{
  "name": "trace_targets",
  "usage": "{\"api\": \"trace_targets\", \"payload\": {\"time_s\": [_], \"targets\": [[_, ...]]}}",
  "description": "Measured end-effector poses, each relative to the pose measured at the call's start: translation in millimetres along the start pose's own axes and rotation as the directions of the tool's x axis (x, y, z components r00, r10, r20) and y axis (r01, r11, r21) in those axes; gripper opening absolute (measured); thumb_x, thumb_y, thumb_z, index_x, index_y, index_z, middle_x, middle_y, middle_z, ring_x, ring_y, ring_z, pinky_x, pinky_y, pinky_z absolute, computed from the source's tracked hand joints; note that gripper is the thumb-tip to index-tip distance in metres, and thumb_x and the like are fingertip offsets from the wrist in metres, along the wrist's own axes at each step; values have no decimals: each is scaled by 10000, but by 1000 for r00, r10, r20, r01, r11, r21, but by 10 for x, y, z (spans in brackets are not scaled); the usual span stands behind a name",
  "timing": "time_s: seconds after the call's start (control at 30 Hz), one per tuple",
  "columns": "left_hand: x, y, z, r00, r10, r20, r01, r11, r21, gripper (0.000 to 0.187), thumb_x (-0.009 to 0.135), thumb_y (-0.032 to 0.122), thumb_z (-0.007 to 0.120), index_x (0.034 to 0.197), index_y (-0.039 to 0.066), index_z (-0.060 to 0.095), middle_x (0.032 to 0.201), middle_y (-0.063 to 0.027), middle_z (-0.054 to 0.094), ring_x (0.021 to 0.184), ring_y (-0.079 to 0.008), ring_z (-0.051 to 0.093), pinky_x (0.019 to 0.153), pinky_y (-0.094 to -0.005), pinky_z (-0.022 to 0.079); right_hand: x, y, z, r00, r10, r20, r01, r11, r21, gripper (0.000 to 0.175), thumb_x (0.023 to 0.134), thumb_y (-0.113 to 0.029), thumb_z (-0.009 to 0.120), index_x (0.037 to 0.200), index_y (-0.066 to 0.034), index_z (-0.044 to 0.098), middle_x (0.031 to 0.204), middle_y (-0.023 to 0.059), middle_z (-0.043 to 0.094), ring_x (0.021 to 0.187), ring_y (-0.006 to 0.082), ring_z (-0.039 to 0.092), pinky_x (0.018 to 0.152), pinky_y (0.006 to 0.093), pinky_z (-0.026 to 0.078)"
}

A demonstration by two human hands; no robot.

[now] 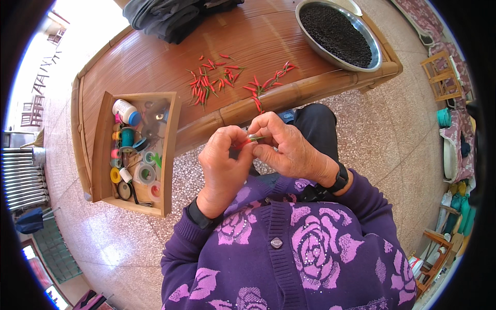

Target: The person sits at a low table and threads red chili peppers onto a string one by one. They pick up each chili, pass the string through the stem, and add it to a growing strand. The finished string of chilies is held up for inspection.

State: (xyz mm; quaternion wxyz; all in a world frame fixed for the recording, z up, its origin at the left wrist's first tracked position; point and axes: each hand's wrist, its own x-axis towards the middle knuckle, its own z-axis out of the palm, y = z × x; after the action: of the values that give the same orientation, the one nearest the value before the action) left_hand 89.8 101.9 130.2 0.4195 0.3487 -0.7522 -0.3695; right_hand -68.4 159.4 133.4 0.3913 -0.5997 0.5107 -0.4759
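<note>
In front of my chest, my left hand (224, 162) pinches a red chili pepper (243, 144) between thumb and fingers. My right hand (286, 149) meets it from the other side, thumb and fingertips closed around the green stem end (259, 138). A small silvery band shows between the hands; I cannot tell what it is. Just beyond my fingers, a cluster of red chilies (257, 102) hangs over the bamboo table edge, continuing a row of chilies (278, 74) that looks strung together. Loose red chilies (201, 87) with green stems lie scattered on the tabletop to the left.
A wooden drawer box (174, 116) holds tape rolls, thread spools, a white bottle (126, 111) and scissors. At the right stands a metal basin (378, 64) of small black grains. Dark folded cloth (166, 17) lies on the bamboo table (267, 35). A wooden chair (441, 75) stands right.
</note>
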Motion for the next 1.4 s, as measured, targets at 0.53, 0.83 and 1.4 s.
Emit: {"api": "trace_targets", "payload": {"time_s": [0.53,0.83,1.4], "targets": [[5,-465,215,962,-177,208,167,984,63,73,785,50,692,834,7,659,742,-105,641,666,-209,632,611,-312,499,83,15,-166,964,-219,-150,216,976,-37,177,982,-202,589,953,-41,522,851,74,652,764,133,620,713,257,514],[-11,-754,378,921,-281,270,302,953,-37,93,804,61,707,873,11,671,759,-52,665,683,-104,606,644,-270,498,60,-171,-417,976,-146,-161,164,981,102,174,988,-183,583,980,-20,522,856,59,631,772,109,617,712,238,513],[704,-1909,138,946,-317,59,264,865,426,157,853,107,618,942,30,723,851,-102,696,792,-204,643,732,-338,509,-216,113,-683,984,42,-171,-1,973,233,105,974,-95,590,945,-15,529,761,45,642,689,84,623,636,215,512]]}}
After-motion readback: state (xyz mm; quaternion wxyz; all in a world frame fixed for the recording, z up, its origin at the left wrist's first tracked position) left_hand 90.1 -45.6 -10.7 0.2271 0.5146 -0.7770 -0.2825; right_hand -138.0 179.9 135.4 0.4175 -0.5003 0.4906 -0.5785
